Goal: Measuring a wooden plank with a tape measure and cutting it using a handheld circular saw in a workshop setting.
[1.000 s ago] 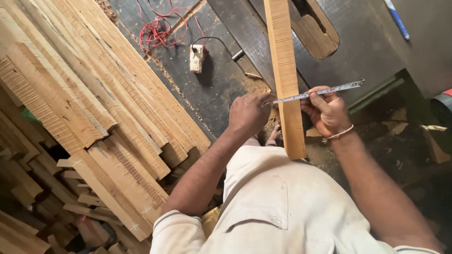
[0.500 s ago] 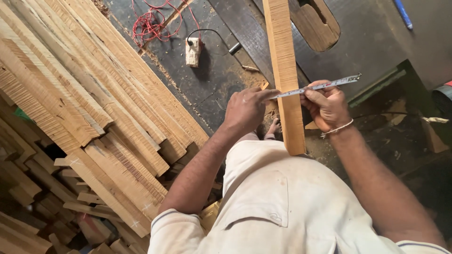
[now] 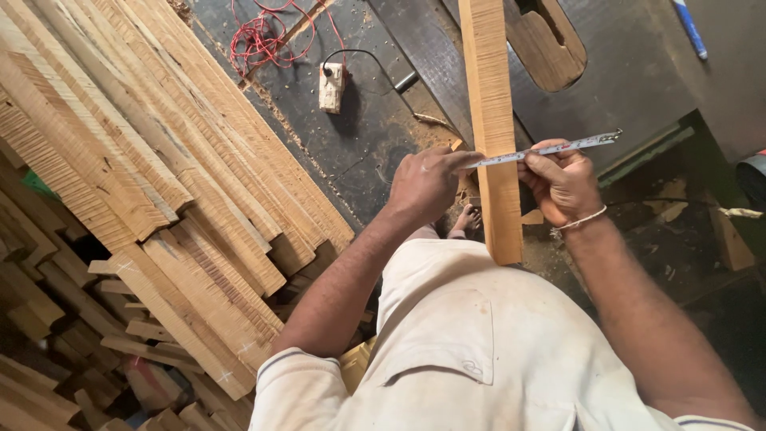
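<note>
Overhead, both hands meet at a plank (image 3: pixel 493 120) — left hand (image 3: pixel 427 185) pinches one end of a steel ruler (image 3: pixel 550 149) laid across it, right hand (image 3: pixel 561 185) closed around the ruler. Plank's top runs out of view; timber stack (image 3: pixel 144 160) sits left, partly cut off.

Both arms reach forward, elbows bent. Left hand (image 3: pixel 425 182) is curled, index finger stretched out toward the right. Right hand (image 3: pixel 562 183) is loosely fisted, thumb on top pinching, pale band around its wrist.
</note>
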